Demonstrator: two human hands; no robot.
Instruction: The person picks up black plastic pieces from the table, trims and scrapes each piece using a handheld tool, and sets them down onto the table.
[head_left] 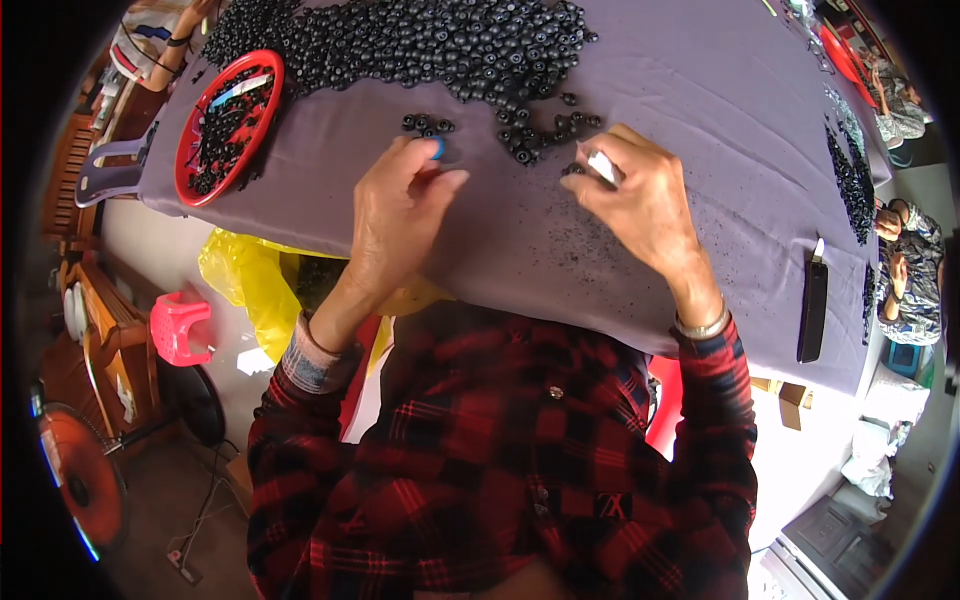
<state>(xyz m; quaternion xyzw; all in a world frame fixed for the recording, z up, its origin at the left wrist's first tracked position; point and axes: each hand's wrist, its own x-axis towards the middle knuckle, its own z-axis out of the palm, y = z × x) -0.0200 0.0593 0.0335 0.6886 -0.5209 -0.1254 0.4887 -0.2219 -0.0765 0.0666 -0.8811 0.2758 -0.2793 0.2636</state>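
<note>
I sit at a table with a purple cloth on it. My left hand rests on the cloth, and its fingers are pinched together on a small blue piece. I cannot tell what the blue piece is, because my fingers hide most of it. My right hand is close by, a bit to the side. Its fingers are shut on a small white thing, and one black bead sits right at my fingertips.

A few loose beads lie just past my left hand. A big pile of black beads spreads across the far side of the cloth. A red tray with more beads in it sits to the left. A flat black tool lies near the right edge.

I think I am working on one bead at a time, with both hands holding small parts. Next I think I need to bring my two hands together slowly. The parts are tiny and round, so I must pinch firmly or they may roll away.
</note>
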